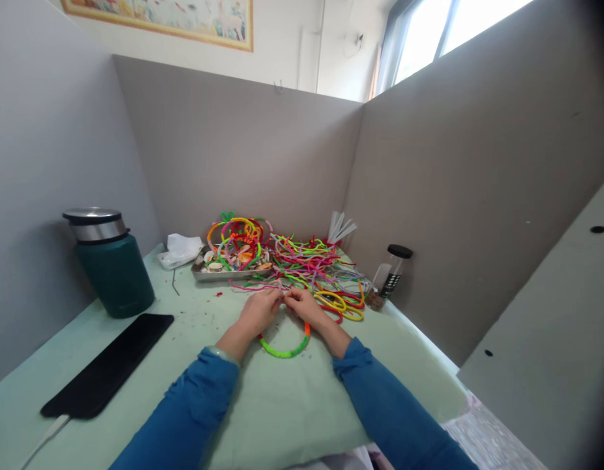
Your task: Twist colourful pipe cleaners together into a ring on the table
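Note:
My left hand (263,309) and my right hand (302,305) meet over the middle of the table, fingertips pinched close together. Between them is a ring of fuzzy pipe cleaner (285,354), green along its near side with orange at the right and a bit of red at the left. Its far part is hidden behind my fingers, where a pale pink end pokes up. Just beyond my hands lies a heap of loose pipe cleaners (306,258) in pink, green, red and grey. Yellow and red loops (338,303) rest beside my right hand.
A metal tray (231,275) of shells carries several colourful rings. To the left stand a green bottle (115,274), a black phone-like slab (109,365) with a white cable, and a white plastic bag (181,250). A clear jar (392,277) is at the right edge. Partitions enclose the table.

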A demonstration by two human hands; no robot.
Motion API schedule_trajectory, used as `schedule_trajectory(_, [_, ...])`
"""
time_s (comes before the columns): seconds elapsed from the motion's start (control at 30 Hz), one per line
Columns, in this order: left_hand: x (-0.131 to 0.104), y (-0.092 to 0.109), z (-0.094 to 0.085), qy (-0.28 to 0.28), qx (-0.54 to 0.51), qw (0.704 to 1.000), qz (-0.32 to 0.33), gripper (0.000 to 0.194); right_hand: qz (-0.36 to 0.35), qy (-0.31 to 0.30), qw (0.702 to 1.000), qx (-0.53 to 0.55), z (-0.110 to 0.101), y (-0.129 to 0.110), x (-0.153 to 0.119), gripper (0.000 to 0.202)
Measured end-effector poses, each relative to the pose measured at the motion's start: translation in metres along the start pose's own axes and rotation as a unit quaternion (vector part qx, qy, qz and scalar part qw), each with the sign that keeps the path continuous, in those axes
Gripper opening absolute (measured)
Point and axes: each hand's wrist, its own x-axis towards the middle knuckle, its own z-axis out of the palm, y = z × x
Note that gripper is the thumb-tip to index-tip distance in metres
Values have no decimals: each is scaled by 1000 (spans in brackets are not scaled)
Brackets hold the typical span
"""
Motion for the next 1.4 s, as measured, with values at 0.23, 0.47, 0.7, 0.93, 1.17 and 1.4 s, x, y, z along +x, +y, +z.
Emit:
schedule_trajectory(0.23, [2, 4, -4, -11, 18, 1000, -10, 22, 10, -11, 1000, 24, -1, -2, -1, 13])
schedule_trajectory(0.47, [2, 5, -6, -13, 29, 999, -17, 24, 10, -17, 999, 39, -1, -4, -2, 19])
schedule_trajectory(0.7, [1, 4, -5, -21, 29, 999, -38, 21, -10, -18, 1000, 14, -1, 0, -2, 19])
schedule_trajectory(0.93, [1, 6, -8, -38, 44, 997, -56, 22, -12, -6, 1000, -2, 0, 1, -2, 17])
schedule_trajectory(1.17, [2, 8, -10, -59, 64, 993, -74, 23, -17, -7, 1000, -11, 0, 0, -3, 18])
schedule_trajectory(1.4, [2, 7, -9, -88, 67, 990, -87, 25, -20, -8, 1000, -17, -1, -3, -4, 17])
